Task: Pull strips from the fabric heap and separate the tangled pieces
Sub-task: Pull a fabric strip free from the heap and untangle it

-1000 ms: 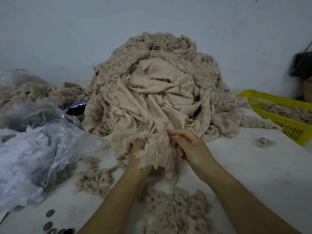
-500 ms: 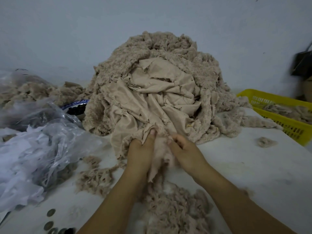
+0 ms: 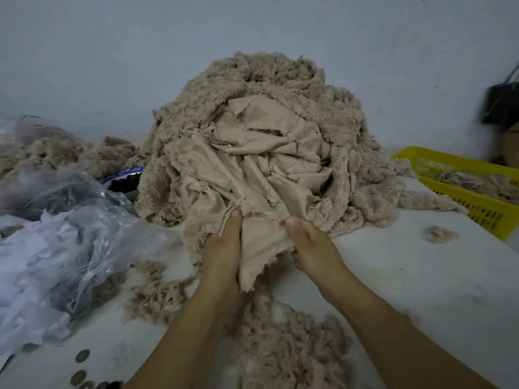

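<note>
Counter point(image 3: 407, 276) bears the fabric heap point(image 3: 252, 141), tall and tangled. At the heap's front foot a smooth flap point(image 3: 261, 242) now shows where a fluffy clump hung a second ago. The left hand point(image 3: 223, 251) and right hand point(image 3: 311, 248) each pinch an edge of it, so pulling it apart looks next.

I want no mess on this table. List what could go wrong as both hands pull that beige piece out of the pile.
1. The left hand and right hand grip a cloth piece at the foot of the tall heap; a hard pull may drag the heap forward.
2. A bowl of dark bits sits close beside the heap and could get knocked.
3. The piece's edge looks frayed, so it may tear.
</note>
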{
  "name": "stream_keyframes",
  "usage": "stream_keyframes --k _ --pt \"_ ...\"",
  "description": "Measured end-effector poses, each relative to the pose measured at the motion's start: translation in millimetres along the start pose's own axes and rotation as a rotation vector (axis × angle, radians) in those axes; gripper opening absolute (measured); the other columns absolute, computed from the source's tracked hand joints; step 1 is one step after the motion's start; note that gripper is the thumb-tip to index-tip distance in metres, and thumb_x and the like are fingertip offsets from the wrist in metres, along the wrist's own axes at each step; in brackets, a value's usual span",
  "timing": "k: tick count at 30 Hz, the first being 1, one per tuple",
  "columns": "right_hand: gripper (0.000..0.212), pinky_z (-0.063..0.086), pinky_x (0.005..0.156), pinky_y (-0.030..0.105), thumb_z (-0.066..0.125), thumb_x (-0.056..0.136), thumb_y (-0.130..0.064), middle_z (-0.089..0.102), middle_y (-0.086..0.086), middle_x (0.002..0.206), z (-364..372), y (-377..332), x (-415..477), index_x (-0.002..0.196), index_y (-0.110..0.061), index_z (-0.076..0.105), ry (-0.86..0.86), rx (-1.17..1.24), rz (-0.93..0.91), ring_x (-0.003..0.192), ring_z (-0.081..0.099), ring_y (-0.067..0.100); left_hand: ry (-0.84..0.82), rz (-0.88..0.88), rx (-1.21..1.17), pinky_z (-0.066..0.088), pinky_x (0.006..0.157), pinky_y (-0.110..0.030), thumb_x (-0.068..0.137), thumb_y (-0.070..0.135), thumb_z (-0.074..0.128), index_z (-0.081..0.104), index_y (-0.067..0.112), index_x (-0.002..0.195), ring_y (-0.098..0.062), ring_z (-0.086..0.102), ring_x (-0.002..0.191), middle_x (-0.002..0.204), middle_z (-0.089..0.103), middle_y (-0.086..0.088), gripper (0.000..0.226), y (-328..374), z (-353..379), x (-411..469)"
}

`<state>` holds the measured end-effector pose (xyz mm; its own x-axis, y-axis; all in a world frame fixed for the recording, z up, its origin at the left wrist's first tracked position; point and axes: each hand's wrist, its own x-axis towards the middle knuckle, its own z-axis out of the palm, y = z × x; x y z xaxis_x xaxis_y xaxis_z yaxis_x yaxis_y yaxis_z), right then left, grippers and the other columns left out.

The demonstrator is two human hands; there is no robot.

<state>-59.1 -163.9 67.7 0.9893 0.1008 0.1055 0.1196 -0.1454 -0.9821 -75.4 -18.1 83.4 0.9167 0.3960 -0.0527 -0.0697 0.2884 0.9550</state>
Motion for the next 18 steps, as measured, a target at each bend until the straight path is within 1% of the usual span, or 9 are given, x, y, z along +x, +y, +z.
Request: stream_keyframes --k 3,6,8,10,11,13,15,17,18 --pt "0.038 0.03 0.056 0.02 0.039 0.098 -0.06 0.047 -0.027 0.046 -4.7 -0.7 1.6 0.067 -0.047 0.056 0.028 0.072 0.011 0.052 0.04 -0.005 0.001 -0.066 -0.04 0.058 0.061 -0.025 0.093 0.048 0.064 0.07 0.022 0.096 -0.014 0.076 0.078 0.086 0.078 0.004 0.026 0.7 -0.5 3.6" --pt "0.042 0.029 0.054 0.021 0.035 0.09 -0.073 0.046 -0.025 0.043 -5.8 -1.9 2.3 0.056 -0.059 0.056 0.059 0.025 0.044 0.047 0.039 -0.005 -0.006 -0.079 -0.077 0.057 0.064 -0.027 0.096 0.044 0.061 0.07 0.023 0.095 -0.013 0.076 0.078 0.086 0.078 0.004 0.023 -0.5 -0.1 5.1" --pt "0.045 0.028 0.052 0.023 0.034 0.091 -0.072 0.042 -0.019 0.041 -8.0 -3.3 2.9 0.056 -0.058 0.059 0.07 0.056 0.047 0.038 0.038 -0.001 -0.007 -0.093 -0.121 0.057 0.063 -0.027 0.098 0.044 0.059 0.07 0.022 0.096 -0.013 0.076 0.079 0.088 0.079 0.003 0.024 -0.3 -0.9 5.9" --pt "0.045 0.029 0.049 0.023 0.036 0.095 -0.069 0.041 -0.018 0.041 -9.2 -3.5 3.3 0.062 -0.055 0.064 0.076 0.126 0.049 0.036 0.036 0.0 0.022 -0.099 -0.151 0.057 0.069 -0.029 0.097 0.046 0.059 0.07 0.021 0.097 -0.015 0.076 0.083 0.092 0.079 0.001 0.027 -1.5 0.0 7.1" --pt "0.045 0.029 0.047 0.022 0.038 0.097 -0.066 0.04 -0.017 0.041 -8.0 -3.0 3.4 0.065 -0.051 0.067 0.078 0.156 0.056 0.036 0.034 0.001 0.046 -0.101 -0.147 0.058 0.07 -0.03 0.097 0.047 0.059 0.07 0.021 0.096 -0.016 0.076 0.083 0.091 0.079 0.001 0.028 -2.0 2.3 5.8" --pt "0.048 0.026 0.04 0.02 0.042 0.099 -0.06 0.037 -0.015 0.043 -7.0 -4.0 4.9 0.07 -0.033 0.067 0.107 0.244 0.079 0.036 0.029 0.003 0.111 -0.1 -0.145 0.057 0.059 -0.024 0.098 0.046 0.057 0.069 0.02 0.093 -0.013 0.075 0.073 0.081 0.078 0.004 0.029 -1.7 4.0 5.8" --pt "0.046 0.021 0.035 0.018 0.043 0.102 -0.052 0.033 -0.01 0.044 -19.3 -5.3 10.2 0.07 -0.021 0.055 0.223 0.391 0.119 0.034 0.024 0.003 0.215 -0.104 -0.204 0.052 0.047 -0.018 0.102 0.043 0.052 0.067 0.016 0.096 -0.011 0.073 0.065 0.078 0.076 0.003 0.031 3.9 -5.0 11.3" --pt "0.042 0.016 0.033 0.018 0.043 0.105 -0.043 0.028 -0.008 0.046 -41.7 -8.7 14.7 0.07 -0.02 0.044 0.36 0.541 0.136 0.033 0.02 0.003 0.285 -0.101 -0.259 0.051 0.053 -0.018 0.103 0.044 0.047 0.064 0.016 0.103 -0.01 0.069 0.073 0.092 0.072 0.0 0.033 10.1 -20.1 22.6" --pt "0.041 0.015 0.034 0.018 0.044 0.105 -0.039 0.027 -0.007 0.047 -49.3 -9.4 15.4 0.069 -0.021 0.042 0.385 0.548 0.136 0.034 0.02 0.004 0.267 -0.111 -0.265 0.051 0.058 -0.021 0.103 0.046 0.046 0.062 0.016 0.102 -0.01 0.068 0.077 0.094 0.07 0.0 0.035 10.9 -23.7 25.3"
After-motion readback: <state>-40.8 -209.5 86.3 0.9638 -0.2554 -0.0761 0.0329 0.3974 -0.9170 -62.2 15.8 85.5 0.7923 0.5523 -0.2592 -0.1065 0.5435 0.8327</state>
